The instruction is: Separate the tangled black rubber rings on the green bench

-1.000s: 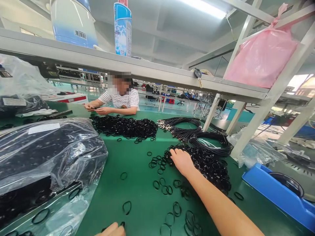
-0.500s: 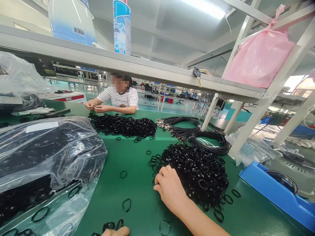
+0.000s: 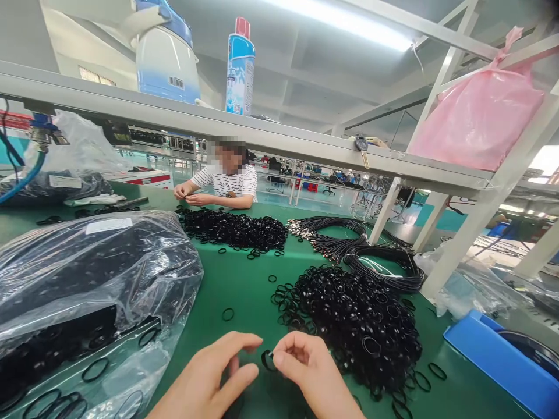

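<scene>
The green counter (image 3: 244,291) carries two heaps of black rubber rings (image 3: 358,320), loose rings scattered between, coiled black cables (image 3: 371,256), a clear plastic bag (image 3: 87,273) of rings at left, and a blue tray (image 3: 502,361) at right.

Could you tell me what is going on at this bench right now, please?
A person sits at a green table with both hands low in front. The right hand pinches a small black rubber ring at its fingertips, and the left hand is open beside it, fingers close to the ring. A big pile of the same rings lies just right of the hands, and a clear bag of more lies to the left. Across the table, a co-worker handles rings by another pile.
</scene>
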`<state>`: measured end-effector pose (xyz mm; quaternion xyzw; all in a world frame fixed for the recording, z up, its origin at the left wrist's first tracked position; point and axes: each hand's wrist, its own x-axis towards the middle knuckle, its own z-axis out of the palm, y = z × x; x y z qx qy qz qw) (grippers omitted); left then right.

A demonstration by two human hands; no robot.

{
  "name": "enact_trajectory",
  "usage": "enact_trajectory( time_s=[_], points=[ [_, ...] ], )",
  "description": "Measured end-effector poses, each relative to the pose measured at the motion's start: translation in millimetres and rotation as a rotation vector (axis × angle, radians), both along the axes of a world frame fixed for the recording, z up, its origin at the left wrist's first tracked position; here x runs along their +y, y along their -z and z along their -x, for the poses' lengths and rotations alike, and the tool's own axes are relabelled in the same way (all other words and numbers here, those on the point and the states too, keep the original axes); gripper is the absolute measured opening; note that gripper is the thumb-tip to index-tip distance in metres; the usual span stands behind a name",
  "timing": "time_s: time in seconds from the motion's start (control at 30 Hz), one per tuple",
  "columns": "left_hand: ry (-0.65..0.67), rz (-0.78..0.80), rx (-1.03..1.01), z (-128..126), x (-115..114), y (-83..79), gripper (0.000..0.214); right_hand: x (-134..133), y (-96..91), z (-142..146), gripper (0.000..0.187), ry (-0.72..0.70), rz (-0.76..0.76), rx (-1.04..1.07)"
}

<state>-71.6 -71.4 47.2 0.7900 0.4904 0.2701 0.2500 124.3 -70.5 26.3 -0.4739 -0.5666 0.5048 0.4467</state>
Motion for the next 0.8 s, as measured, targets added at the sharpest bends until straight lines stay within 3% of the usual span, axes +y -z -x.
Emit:
enact_trajectory(
  time_s=[0.13,0.27,0.37,0.47,0.57,0.67,0.8],
  points=[
    [0.061,0.248,-0.215,-21,19,9.1,0.014,2,11.5,-6,0.025,-0.076,-0.013,0.066],
    [0.017,0.354,-0.309,-30,20,17.0,0.018,5,20.8,-7,0.038,-0.068,-0.034,0.105],
    [0.02,0.161,-0.226,-26,15,18.4,0.017,4,25.6,-3,0.042,-0.048,-0.021,0.104],
    [0.15,-0.187,-0.135,-18,11,21.0,0.02,1,27.5,1,0.029,-0.002,-0.023,-0.014],
    [0.24,-0.42,-0.035,-14,9,25.5,0.023,-3,27.9,5,0.015,0.04,-0.05,-0.13],
    [0.252,-0.566,0.074,-14,9,30.2,0.025,-5,28.4,7,0.009,0.074,-0.044,-0.18],
    [0.255,-0.682,0.16,-16,8,35.7,0.032,-5,26.5,11,0.01,0.05,0.096,-0.031]
  ],
)
